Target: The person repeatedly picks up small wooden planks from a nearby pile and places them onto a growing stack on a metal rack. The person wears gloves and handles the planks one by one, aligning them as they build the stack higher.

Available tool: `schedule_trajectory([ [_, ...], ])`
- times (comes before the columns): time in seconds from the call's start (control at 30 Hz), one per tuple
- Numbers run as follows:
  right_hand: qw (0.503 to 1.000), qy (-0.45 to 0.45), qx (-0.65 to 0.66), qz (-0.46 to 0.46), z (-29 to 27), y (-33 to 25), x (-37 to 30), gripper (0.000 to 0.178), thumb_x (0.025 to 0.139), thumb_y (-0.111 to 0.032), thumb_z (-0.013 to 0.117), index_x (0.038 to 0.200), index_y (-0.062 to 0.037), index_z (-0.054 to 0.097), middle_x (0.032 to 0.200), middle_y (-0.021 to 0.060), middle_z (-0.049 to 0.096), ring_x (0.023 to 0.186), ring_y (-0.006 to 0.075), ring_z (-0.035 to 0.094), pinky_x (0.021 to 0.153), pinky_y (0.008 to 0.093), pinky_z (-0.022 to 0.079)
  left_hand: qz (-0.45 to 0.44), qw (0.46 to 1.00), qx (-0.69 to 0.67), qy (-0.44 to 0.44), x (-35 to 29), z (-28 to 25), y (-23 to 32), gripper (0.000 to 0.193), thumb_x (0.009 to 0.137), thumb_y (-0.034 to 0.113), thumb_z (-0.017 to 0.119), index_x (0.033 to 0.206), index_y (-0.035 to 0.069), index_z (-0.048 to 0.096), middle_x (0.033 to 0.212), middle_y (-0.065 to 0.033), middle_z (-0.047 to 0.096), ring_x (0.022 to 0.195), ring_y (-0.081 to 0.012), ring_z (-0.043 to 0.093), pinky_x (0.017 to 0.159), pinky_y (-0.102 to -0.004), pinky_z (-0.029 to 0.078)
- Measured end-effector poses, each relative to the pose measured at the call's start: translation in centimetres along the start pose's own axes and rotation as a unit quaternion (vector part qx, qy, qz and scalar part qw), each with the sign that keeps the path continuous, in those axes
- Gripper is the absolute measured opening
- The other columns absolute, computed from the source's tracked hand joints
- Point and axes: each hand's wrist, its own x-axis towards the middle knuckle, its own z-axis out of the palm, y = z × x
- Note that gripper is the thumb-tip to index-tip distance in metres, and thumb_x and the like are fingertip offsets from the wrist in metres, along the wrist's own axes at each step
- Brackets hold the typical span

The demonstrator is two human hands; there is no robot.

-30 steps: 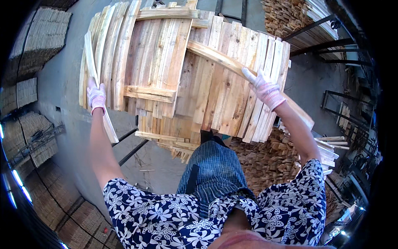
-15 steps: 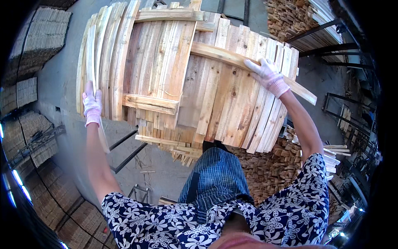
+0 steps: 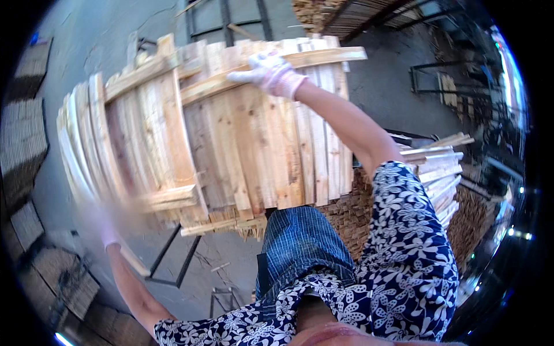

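Note:
Wooden boards (image 3: 231,150) lie side by side in a wide layer in front of me. A longer wooden slat (image 3: 329,56) lies across their far part, its left end beside an upright-running slat (image 3: 183,138). My right hand (image 3: 268,72), in a white and pink glove, is closed over this cross slat, thumb on the near side. At the near left corner of the layer, my gloved left hand (image 3: 104,225) is smeared by motion and its fingers cannot be made out. A pale slat end (image 3: 135,262) sticks out below it. A short crosspiece (image 3: 170,197) lies near that hand.
Dark metal frames stand beyond the boards (image 3: 228,23) and below them (image 3: 167,259). Stacked slats (image 3: 23,138) line the left side. A pile of loose wood pieces (image 3: 433,173) is close on my right, with a metal rack (image 3: 438,78) farther out.
My right hand has swung the cross slat's right end away from me, so it now lies across the boards. The left hand has moved nearer to me. The whole view has turned.

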Motion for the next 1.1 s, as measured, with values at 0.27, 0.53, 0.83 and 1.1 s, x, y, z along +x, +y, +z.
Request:
schedule_trajectory([
  [0.27,0.989,-0.132,0.048,0.047,-2.1,1.9,-0.5,0.058,0.102,-0.022,0.049,0.150,-0.0537,0.041,0.143,0.0161,0.054,0.131,0.0353,0.054,0.106,0.0550,0.040,0.061,0.965,-0.254,-0.037,-5.0,-4.4,13.0,0.071,0.102,0.024,0.059,0.161,0.004,0.024,0.165,-0.0198,0.029,0.154,-0.0301,0.027,0.127,-0.0385,0.020],
  [0.53,0.996,-0.064,0.039,0.057,-0.9,1.2,-0.9,0.050,0.104,-0.019,0.041,0.143,-0.0486,0.050,0.121,0.0128,0.060,0.118,0.0325,0.061,0.099,0.0508,0.045,0.035,0.999,-0.015,-0.034,-8.5,4.2,27.2,0.091,0.091,0.038,0.072,0.162,0.012,0.022,0.149,-0.0310,0.046,0.136,-0.0442,0.048,0.115,-0.0502,0.039],
  [0.83,0.998,-0.034,-0.029,0.055,-1.9,-0.9,1.0,0.060,0.098,-0.012,0.049,0.145,-0.0490,0.049,0.113,0.0140,0.061,0.108,0.0324,0.064,0.090,0.0486,0.049,-0.023,0.992,-0.041,-0.113,-6.6,2.1,26.5,0.097,0.086,0.053,0.075,0.148,-0.010,0.035,0.151,-0.0333,0.043,0.137,-0.0452,0.048,0.112,-0.0469,0.041],
  [1.1,0.998,-0.050,0.015,0.046,-1.4,-2.0,2.3,0.057,0.103,-0.017,0.043,0.150,-0.0487,0.043,0.127,0.0147,0.060,0.120,0.0325,0.060,0.096,0.0468,0.049,-0.009,0.996,0.058,-0.073,-4.1,3.4,27.1,0.099,0.083,0.062,0.070,0.150,-0.001,0.033,0.140,-0.0342,0.049,0.133,-0.0452,0.050,0.106,-0.0518,0.046],
])
